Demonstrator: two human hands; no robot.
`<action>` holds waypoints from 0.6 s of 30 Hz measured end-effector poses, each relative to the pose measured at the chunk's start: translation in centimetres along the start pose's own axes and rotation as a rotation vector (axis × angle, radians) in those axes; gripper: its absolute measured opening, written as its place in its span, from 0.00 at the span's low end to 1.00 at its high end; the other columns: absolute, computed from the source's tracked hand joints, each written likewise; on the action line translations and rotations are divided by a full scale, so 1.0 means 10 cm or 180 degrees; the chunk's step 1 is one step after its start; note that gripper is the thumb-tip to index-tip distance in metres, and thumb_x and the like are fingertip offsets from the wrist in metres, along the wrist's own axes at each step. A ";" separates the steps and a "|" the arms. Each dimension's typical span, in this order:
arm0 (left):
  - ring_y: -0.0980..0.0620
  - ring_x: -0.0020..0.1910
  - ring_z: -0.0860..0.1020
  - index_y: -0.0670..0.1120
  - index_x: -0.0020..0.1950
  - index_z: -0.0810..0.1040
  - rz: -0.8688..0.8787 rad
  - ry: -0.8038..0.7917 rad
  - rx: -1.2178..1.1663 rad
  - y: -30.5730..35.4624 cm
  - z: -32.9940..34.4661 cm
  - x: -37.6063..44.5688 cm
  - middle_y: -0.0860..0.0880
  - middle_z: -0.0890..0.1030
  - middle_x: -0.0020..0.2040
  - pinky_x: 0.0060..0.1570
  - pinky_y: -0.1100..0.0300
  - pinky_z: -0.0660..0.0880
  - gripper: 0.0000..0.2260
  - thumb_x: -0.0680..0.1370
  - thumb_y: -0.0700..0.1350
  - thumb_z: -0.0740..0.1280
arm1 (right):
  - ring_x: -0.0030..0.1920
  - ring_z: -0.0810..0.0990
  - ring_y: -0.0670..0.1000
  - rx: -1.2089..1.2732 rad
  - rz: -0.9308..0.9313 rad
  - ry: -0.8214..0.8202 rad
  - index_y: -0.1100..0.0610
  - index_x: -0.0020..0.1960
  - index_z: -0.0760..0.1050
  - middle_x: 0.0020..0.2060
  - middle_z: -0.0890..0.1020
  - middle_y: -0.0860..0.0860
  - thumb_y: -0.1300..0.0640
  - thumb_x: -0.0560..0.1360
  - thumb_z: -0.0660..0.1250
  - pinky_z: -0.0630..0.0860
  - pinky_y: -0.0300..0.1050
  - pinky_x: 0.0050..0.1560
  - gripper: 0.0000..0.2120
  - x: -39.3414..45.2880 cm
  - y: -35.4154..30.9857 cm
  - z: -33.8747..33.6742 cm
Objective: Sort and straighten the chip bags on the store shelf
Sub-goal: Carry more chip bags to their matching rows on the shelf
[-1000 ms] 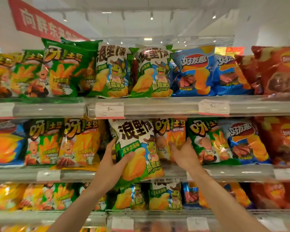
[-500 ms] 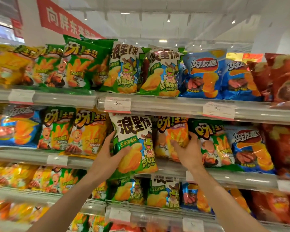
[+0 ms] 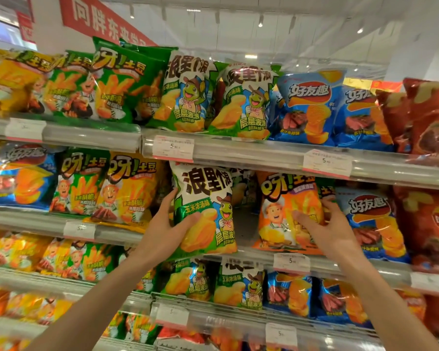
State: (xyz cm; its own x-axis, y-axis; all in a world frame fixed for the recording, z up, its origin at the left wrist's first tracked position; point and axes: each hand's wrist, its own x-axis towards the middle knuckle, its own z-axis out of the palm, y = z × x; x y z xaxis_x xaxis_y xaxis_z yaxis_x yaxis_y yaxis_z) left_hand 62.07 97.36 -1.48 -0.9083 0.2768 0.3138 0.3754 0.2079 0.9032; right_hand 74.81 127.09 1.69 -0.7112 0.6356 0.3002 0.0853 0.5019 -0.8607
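The left hand (image 3: 162, 224) holds a shiny white-and-green chip bag (image 3: 204, 209) at the middle shelf (image 3: 340, 266). At its three o'clock, the right hand (image 3: 325, 229) grips a puffy orange chip bag (image 3: 287, 211). Slippery bags might slide off if squeezed loosely.

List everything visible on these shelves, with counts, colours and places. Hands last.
frog bags: two, white and green, top shelf centre; one more in the left hand; at least two on the third shelf.
green fry bags: several, top shelf left; exact count unclear.
blue bags: two, top shelf right of centre; more on lower shelves.
red bags: dark red, far right, count unclear.
orange fry bag: one, second shelf, under the right hand.
price tags: several, white with pink edge, on shelf rails.
red banner: one, upper left.
left hand: grips the held frog bag.
right hand: fingers grasping the orange fry bag.
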 end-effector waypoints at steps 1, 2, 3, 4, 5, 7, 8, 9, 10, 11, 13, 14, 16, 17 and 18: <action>0.60 0.55 0.78 0.61 0.78 0.55 0.0009 -0.0002 0.0019 0.02 0.05 0.02 0.63 0.76 0.59 0.53 0.54 0.80 0.37 0.74 0.59 0.71 | 0.47 0.77 0.47 0.0048 0.0023 -0.0014 0.52 0.75 0.62 0.53 0.77 0.47 0.42 0.72 0.73 0.74 0.49 0.51 0.37 -0.01 0.04 -0.07; 0.58 0.56 0.79 0.61 0.78 0.55 0.0008 0.0002 0.0035 0.02 0.10 0.04 0.62 0.76 0.60 0.55 0.53 0.80 0.37 0.75 0.59 0.71 | 0.46 0.76 0.46 0.0064 0.0030 -0.0030 0.52 0.74 0.63 0.52 0.78 0.47 0.42 0.72 0.73 0.73 0.47 0.49 0.36 -0.05 0.04 -0.14; 0.56 0.57 0.79 0.61 0.78 0.55 0.0029 0.0007 0.0052 0.03 0.16 0.07 0.61 0.77 0.61 0.56 0.52 0.80 0.37 0.75 0.60 0.71 | 0.46 0.76 0.46 0.0081 0.0023 -0.0041 0.52 0.74 0.63 0.53 0.77 0.47 0.42 0.72 0.72 0.72 0.47 0.48 0.36 -0.06 0.11 -0.21; 0.56 0.59 0.79 0.61 0.78 0.55 0.0065 0.0013 0.0080 0.05 0.22 0.09 0.60 0.77 0.63 0.58 0.52 0.79 0.36 0.75 0.60 0.70 | 0.48 0.76 0.48 0.0060 0.0044 -0.0049 0.52 0.74 0.63 0.56 0.77 0.49 0.42 0.72 0.72 0.72 0.47 0.48 0.36 -0.10 0.12 -0.27; 0.56 0.61 0.78 0.60 0.78 0.55 0.0107 0.0014 0.0124 0.07 0.29 0.12 0.60 0.76 0.64 0.60 0.53 0.77 0.36 0.75 0.61 0.70 | 0.48 0.77 0.48 0.0079 0.0056 -0.0057 0.51 0.74 0.63 0.57 0.77 0.49 0.41 0.72 0.72 0.73 0.46 0.46 0.37 -0.12 0.18 -0.32; 0.57 0.64 0.75 0.59 0.78 0.56 0.0145 0.0014 0.0171 0.12 0.43 0.18 0.59 0.76 0.66 0.63 0.52 0.76 0.37 0.73 0.64 0.69 | 0.45 0.79 0.45 0.0159 0.0066 -0.0058 0.50 0.73 0.64 0.55 0.77 0.49 0.43 0.72 0.73 0.74 0.42 0.39 0.35 -0.16 0.24 -0.40; 0.59 0.63 0.75 0.57 0.78 0.58 0.0159 0.0036 0.0190 0.17 0.50 0.21 0.59 0.76 0.65 0.62 0.55 0.76 0.37 0.74 0.64 0.69 | 0.44 0.78 0.43 0.0192 0.0103 -0.0049 0.50 0.73 0.65 0.53 0.78 0.49 0.44 0.72 0.73 0.73 0.41 0.37 0.34 -0.18 0.26 -0.43; 0.63 0.59 0.75 0.55 0.77 0.59 0.0191 0.0076 0.0225 0.22 0.56 0.23 0.61 0.77 0.61 0.58 0.61 0.76 0.34 0.75 0.62 0.69 | 0.44 0.79 0.42 0.0257 0.0128 -0.0048 0.50 0.72 0.65 0.52 0.78 0.48 0.44 0.71 0.73 0.73 0.40 0.36 0.33 -0.18 0.32 -0.46; 0.66 0.54 0.75 0.54 0.76 0.61 0.0216 0.0114 0.0276 0.26 0.61 0.26 0.63 0.76 0.57 0.53 0.66 0.74 0.31 0.77 0.59 0.69 | 0.45 0.80 0.43 0.0310 0.0165 -0.0045 0.50 0.72 0.65 0.52 0.79 0.46 0.44 0.71 0.73 0.74 0.41 0.37 0.33 -0.20 0.32 -0.50; 0.65 0.51 0.74 0.53 0.76 0.61 0.0208 0.0153 0.0309 0.29 0.66 0.29 0.64 0.75 0.54 0.50 0.68 0.71 0.30 0.78 0.56 0.68 | 0.46 0.80 0.44 0.0381 0.0195 -0.0060 0.49 0.72 0.65 0.52 0.79 0.45 0.43 0.70 0.73 0.76 0.42 0.38 0.34 -0.20 0.36 -0.52; 0.60 0.54 0.73 0.51 0.78 0.58 0.0177 0.0238 0.0321 0.32 0.75 0.37 0.60 0.74 0.57 0.54 0.63 0.70 0.32 0.79 0.56 0.67 | 0.49 0.81 0.46 0.0457 0.0259 -0.0080 0.49 0.73 0.65 0.54 0.79 0.46 0.41 0.68 0.74 0.78 0.43 0.40 0.38 -0.23 0.41 -0.58; 0.58 0.57 0.74 0.51 0.78 0.57 0.0175 0.0263 0.0329 0.32 0.78 0.40 0.58 0.74 0.60 0.56 0.60 0.71 0.32 0.79 0.58 0.67 | 0.50 0.81 0.46 0.0452 0.0307 -0.0067 0.49 0.73 0.65 0.55 0.79 0.46 0.40 0.67 0.74 0.78 0.44 0.41 0.39 -0.25 0.42 -0.60; 0.53 0.63 0.75 0.52 0.78 0.57 0.0180 0.0337 0.0371 0.32 0.85 0.46 0.54 0.75 0.66 0.63 0.53 0.73 0.34 0.77 0.61 0.66 | 0.49 0.81 0.45 0.0424 0.0324 -0.0046 0.48 0.72 0.66 0.54 0.79 0.44 0.39 0.67 0.74 0.77 0.43 0.40 0.37 -0.28 0.44 -0.62; 0.50 0.65 0.75 0.52 0.77 0.57 0.0182 0.0381 0.0415 0.32 0.88 0.48 0.52 0.74 0.68 0.64 0.49 0.73 0.34 0.76 0.62 0.66 | 0.49 0.80 0.44 0.0417 0.0322 -0.0044 0.47 0.71 0.66 0.54 0.79 0.44 0.39 0.67 0.73 0.77 0.43 0.40 0.36 -0.28 0.46 -0.63; 0.48 0.66 0.74 0.52 0.77 0.57 0.0170 0.0405 0.0495 0.31 0.92 0.50 0.50 0.73 0.70 0.65 0.46 0.73 0.35 0.76 0.63 0.66 | 0.49 0.80 0.44 0.0408 0.0342 -0.0035 0.47 0.70 0.66 0.54 0.79 0.45 0.38 0.66 0.73 0.77 0.44 0.41 0.36 -0.30 0.45 -0.63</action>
State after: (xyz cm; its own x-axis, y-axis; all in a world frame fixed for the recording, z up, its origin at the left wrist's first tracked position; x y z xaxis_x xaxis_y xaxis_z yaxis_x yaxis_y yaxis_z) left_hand 60.34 107.99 0.20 -0.8987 0.1726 0.4033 0.4386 0.3412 0.8314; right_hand 81.74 131.15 -0.48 -0.7104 0.6749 0.1997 0.0722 0.3521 -0.9332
